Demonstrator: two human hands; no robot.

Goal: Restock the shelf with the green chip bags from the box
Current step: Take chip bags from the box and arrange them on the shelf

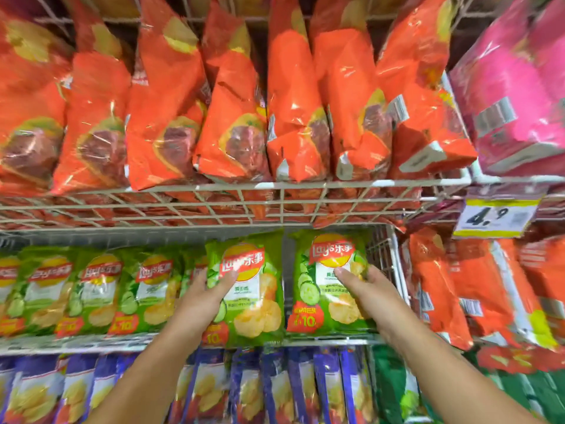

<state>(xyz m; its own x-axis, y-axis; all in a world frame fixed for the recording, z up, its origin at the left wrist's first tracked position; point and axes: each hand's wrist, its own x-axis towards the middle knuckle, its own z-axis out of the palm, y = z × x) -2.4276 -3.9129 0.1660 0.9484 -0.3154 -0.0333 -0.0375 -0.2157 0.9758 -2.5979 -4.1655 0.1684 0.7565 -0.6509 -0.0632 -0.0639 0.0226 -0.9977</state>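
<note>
At the shelf [91, 343], left hand [207, 289] grips left bag [255, 304], right hand [365, 284] grips right bag [319, 296].

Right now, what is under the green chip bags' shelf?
A row of blue chip bags, with dark green bags to their right. The left arm and right arm cover part of it.

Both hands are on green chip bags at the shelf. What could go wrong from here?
The left green bag, held by the left hand, overhangs the shelf's front rail and might slide off once released. The right hand pinches the right green bag; squeezing could crush chips.
</note>
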